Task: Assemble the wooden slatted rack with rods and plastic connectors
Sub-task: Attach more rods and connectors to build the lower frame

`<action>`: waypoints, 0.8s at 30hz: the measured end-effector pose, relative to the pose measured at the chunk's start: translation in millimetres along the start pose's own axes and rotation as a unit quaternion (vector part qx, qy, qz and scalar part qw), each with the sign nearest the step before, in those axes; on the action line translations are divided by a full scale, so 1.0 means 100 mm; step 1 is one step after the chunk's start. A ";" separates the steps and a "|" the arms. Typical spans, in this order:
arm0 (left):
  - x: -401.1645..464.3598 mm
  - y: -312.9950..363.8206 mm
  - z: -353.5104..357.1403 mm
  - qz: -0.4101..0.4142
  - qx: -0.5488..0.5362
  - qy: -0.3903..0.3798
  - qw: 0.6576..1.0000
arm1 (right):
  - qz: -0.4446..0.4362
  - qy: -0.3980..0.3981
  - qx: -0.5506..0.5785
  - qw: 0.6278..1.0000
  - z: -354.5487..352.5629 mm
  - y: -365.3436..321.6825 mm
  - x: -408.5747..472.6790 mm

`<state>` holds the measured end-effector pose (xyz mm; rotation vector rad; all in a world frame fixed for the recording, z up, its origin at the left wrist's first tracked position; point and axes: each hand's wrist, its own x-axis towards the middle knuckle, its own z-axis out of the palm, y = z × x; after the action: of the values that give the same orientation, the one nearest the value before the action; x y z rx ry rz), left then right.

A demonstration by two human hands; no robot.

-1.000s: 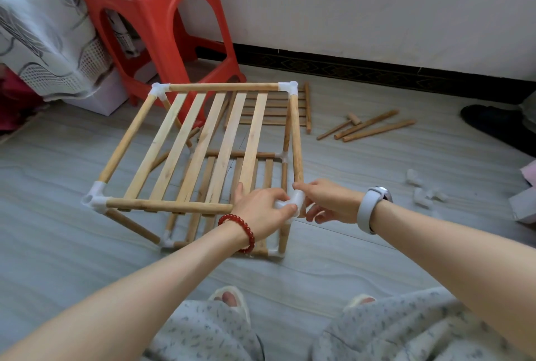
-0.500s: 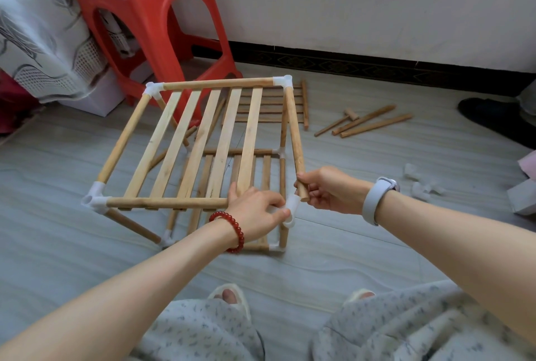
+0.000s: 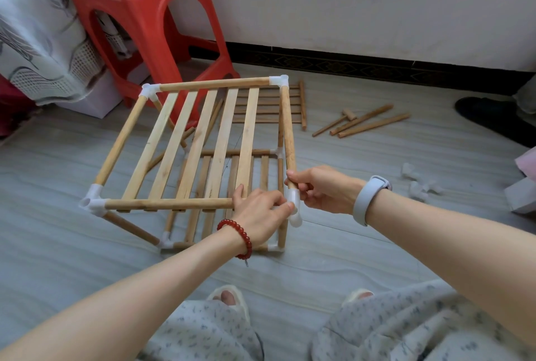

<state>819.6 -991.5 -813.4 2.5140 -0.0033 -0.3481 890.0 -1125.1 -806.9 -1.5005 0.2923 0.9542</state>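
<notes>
Over the last second the right side rod (image 3: 288,134) has come out of the white corner connector (image 3: 293,205) at the rack's near right corner: a second ago both hands were pressed together over that joint, and now the rod's lower end sits just above the socket, so the joint looks open and likely needs reseating. The right hand (image 3: 322,189) pinches the rod's lower end between curled fingers and thumb. The left hand (image 3: 261,215) grips the front rod (image 3: 171,203) where it meets the connector, fingertips touching the plastic. The upper slatted shelf (image 3: 200,143) stretches away from both hands, the lower shelf (image 3: 232,175) beneath it on the floor (image 3: 377,244); spare rods (image 3: 374,122) and connectors (image 3: 420,186) lie well apart to the right
</notes>
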 end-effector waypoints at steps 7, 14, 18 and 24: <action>0.02 0.01 -0.02 -0.032 -0.037 0.040 0.998 | -0.014 -0.026 -0.061 0.998 0.08 0.10 -0.03; -0.02 -0.25 -0.25 0.041 0.040 0.003 0.998 | -0.057 -0.033 -0.097 0.993 0.08 0.12 -0.02; -0.02 -0.28 -0.28 0.041 0.022 -0.019 0.999 | -0.062 -0.032 -0.044 0.997 0.16 0.14 0.00; 0.03 -0.29 -0.29 0.029 0.025 -0.037 0.999 | -0.091 0.030 -0.069 0.993 0.23 0.18 0.02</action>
<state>827.6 -951.6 -807.1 2.5425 -0.1165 -0.4216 870.1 -1107.5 -817.9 -1.6537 0.1323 0.7971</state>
